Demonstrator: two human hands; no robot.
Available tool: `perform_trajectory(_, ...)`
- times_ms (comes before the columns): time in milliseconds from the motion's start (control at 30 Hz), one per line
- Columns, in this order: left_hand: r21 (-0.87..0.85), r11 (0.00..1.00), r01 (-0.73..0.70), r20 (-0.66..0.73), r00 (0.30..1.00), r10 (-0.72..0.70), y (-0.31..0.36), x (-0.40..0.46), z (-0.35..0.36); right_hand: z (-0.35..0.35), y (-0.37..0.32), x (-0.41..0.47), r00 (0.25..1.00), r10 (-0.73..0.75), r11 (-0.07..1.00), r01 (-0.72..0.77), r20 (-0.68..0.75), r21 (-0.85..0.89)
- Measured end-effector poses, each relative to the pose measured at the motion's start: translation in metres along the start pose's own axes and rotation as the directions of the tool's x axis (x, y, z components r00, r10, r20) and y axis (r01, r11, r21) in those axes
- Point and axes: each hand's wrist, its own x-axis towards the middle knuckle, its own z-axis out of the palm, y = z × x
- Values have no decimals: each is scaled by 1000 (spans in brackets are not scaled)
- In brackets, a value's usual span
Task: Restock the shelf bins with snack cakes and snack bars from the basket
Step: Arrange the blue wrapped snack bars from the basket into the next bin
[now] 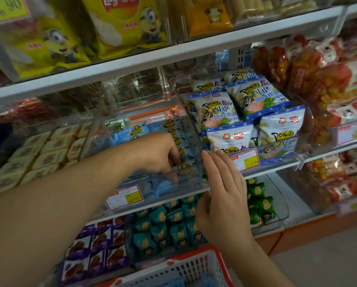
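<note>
Two hands at the middle shelf, both on the clear plastic bin [196,141] of blue Minion-print snack cake packets [173,131]. Left hand [159,152] down inside the bin, fingers curled round a packet near the front wall: a closed grip on that packet. Right hand [223,183] flat and open against the bin's outer right corner, fingers straight, pressing only, holding nothing.

Just behind the left grip, more blue packets stacked toward the back of the bin. Right of the right hand, touching the bin wall, white-and-blue crisp bags [229,139]. Left of the left forearm, beige wrapped squares [47,154] in a neighbouring bin. Below both hands, teal packets [163,224] and purple packets [99,245] on the lower shelf. Nearest the body, beneath the right wrist, the red-rimmed basket [196,266]; contents mostly out of view, a hint of blue at the bottom edge.

Likely handling: light, soft, air-cushioned film wrappers, slippery on each other, cake inside easy to crush. Best taken by the long edges or the crimped end seal, loosely, not squeezed across the middle. Bin itself stiff but light, apt to slide on the shelf, hence worth steadying at the corner while packets go in flat.
</note>
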Motion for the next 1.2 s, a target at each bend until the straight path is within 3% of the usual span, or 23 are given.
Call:
perform_trajectory(200, -128, 991, -29, -74, 997, 20, -4, -19, 3, -4, 0, -2, 999, -19, 1000, 19, 40, 10)
perform_trajectory(400, -399, 910, -111, -394, 917, -61, 7, -58, 23, -15, -6, -24, 997, -71, 997, 71, 11, 31)
perform_trajectory(467, -465, 862, -200, -480, 876, -55, 16, -80, 35, -14, 0, -39, 999, -39, 998, 38, 20, 42)
perform_trajectory(533, -500, 824, -267, -506, 862, -28, 24, -99, 52, -11, 7, -52, 993, 82, 996, -86, 89, 36)
perform_trajectory(633, -528, 814, -242, -433, 901, -13, 32, -115, 87, -2, 20, -75, 888, 347, 937, -340, 303, -76)
perform_trajectory(700, -539, 821, -187, -362, 932, -26, 33, -117, 117, 6, 35, -91, 716, 532, 845, -483, 451, -230)
perform_trajectory(800, -541, 834, -104, -252, 967, -43, 29, -112, 169, 17, 57, -121, 439, 657, 744, -512, 614, -430)
perform_trajectory(867, -547, 837, -28, -167, 983, -76, 23, -106, 209, 27, 64, -142, 343, 662, 737, -464, 667, -492)
perform_trajectory(933, -573, 818, 52, -77, 990, -117, 19, -100, 249, 40, 67, -162, 325, 632, 756, -456, 703, -469)
perform_trajectory(1067, -584, 794, 170, 77, 985, -154, 8, -81, 321, 58, 72, -177, 422, 651, 736, -553, 631, -389)
perform_trajectory(1200, -553, 792, 261, 192, 964, -183, 10, -53, 371, 57, 70, -178, 416, 674, 712, -587, 610, -386)
